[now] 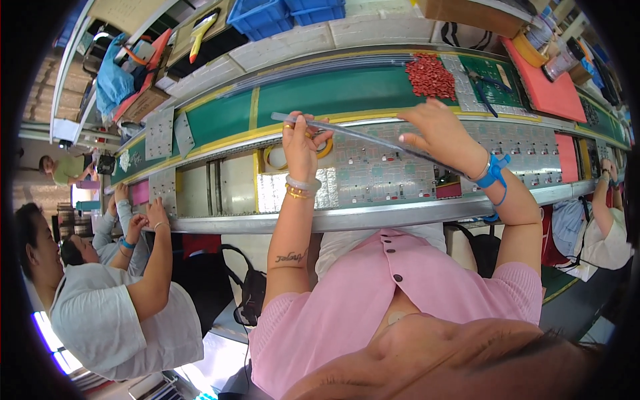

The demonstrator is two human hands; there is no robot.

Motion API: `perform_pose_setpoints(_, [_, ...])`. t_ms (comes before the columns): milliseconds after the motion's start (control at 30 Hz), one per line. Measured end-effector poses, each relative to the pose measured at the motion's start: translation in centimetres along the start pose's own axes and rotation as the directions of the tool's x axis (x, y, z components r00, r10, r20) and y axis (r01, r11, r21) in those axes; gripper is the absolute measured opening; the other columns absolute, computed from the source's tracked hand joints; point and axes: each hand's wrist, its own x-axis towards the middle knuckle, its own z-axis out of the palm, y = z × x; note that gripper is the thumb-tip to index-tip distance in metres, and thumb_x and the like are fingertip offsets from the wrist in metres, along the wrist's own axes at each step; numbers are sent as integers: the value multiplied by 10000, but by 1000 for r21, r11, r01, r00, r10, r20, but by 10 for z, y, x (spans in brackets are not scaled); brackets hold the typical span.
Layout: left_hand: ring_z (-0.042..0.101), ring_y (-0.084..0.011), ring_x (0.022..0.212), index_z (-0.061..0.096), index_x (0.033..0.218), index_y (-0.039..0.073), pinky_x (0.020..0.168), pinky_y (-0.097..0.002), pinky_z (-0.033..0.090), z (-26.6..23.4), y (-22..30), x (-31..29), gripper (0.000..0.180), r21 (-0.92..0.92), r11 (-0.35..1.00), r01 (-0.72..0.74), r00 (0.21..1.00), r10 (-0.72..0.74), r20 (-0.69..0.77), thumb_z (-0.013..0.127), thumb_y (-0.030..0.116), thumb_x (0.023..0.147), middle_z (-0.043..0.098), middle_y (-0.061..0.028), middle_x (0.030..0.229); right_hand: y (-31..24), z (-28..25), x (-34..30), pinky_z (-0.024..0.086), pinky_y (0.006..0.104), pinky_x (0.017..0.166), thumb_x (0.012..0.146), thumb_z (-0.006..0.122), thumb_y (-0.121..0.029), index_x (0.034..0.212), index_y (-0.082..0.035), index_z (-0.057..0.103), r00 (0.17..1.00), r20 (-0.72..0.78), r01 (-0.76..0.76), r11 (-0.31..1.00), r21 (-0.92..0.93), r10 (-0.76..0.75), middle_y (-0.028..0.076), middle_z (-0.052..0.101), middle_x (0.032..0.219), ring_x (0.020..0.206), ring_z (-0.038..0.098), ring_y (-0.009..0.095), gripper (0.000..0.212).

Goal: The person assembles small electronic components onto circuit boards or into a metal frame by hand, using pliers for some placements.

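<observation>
My left hand point(301, 148) is closed around a long, clear plastic tube point(360, 135), near its left end. The tube slants down to the right over the line. Close by its right part is my right hand point(445, 139), fingers stretched out and thumb apart, seemingly not gripping; a blue wrist strap point(494, 171) sits on that wrist. Beneath the tube lies a panel of grey circuit boards point(380, 167) with small parts on it. A yellow ring, perhaps a tape roll point(272, 157), shows beside my left wrist, partly hidden.
A heap of small red parts point(431, 76) lies on the green bench, with more clear tubes point(320, 67) along its far edge. Pliers point(481, 92) rest at the right. Blue bins point(260, 19) stand behind. A metal rail point(373, 218) runs in front. A co-worker point(127, 313) works at the left.
</observation>
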Motion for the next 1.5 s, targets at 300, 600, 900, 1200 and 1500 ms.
perform_pose_setpoints(300, [634, -305, 933, 445, 1091, 75, 679, -398, 607, -49, 43, 12, 168, 60, 991, -117, 985, 124, -117, 485, 177, 963, 544, -75, 970, 14, 1, -55, 484, 420, 693, 819, 660, -272, 1090, -60, 570, 787, 462, -449, 893, -28, 410, 136, 647, 875, 829, 621, 329, 356])
perform_pose_setpoints(600, [591, -205, 915, 434, 1151, 76, 753, -384, 581, 1, -45, 4, 246, -183, 981, 69, 996, -77, -38, 526, 187, 952, 519, -66, 994, -39, 92, 54, 483, 397, 706, 830, 630, -199, 1084, -93, 587, 970, -214, -85, 987, 136, 113, 102, 613, 935, 872, 594, 289, 278])
perform_pose_setpoints(900, [367, -47, 485, 419, 1348, 52, 403, -205, 278, -92, 13, 36, 483, 332, 933, 140, 956, -40, -291, 435, 362, 979, 528, -9, 725, -28, 124, 110, 492, 387, 690, 875, 567, -215, 1036, -139, 622, 994, -75, -68, 994, 85, 74, 64, 606, 885, 855, 593, 274, 186])
perform_pose_setpoints(1200, [318, -47, 442, 493, 1297, 28, 375, -209, 219, -105, 10, 40, 469, 322, 936, 142, 938, -22, -347, 440, 364, 974, 530, -5, 658, -68, 128, 152, 518, 359, 629, 830, 599, -168, 879, -102, 623, 1000, 0, 11, 991, -134, -11, 54, 574, 819, 808, 609, 238, 85])
perform_pose_setpoints(1500, [343, -42, 444, 504, 1291, 37, 367, -206, 235, -107, 8, 40, 449, 350, 927, 132, 941, -6, -339, 432, 345, 974, 528, 0, 641, -44, 105, 142, 530, 348, 641, 746, 633, -70, 842, -86, 651, 998, 40, 56, 982, -181, -49, 68, 599, 852, 822, 631, 246, 99])
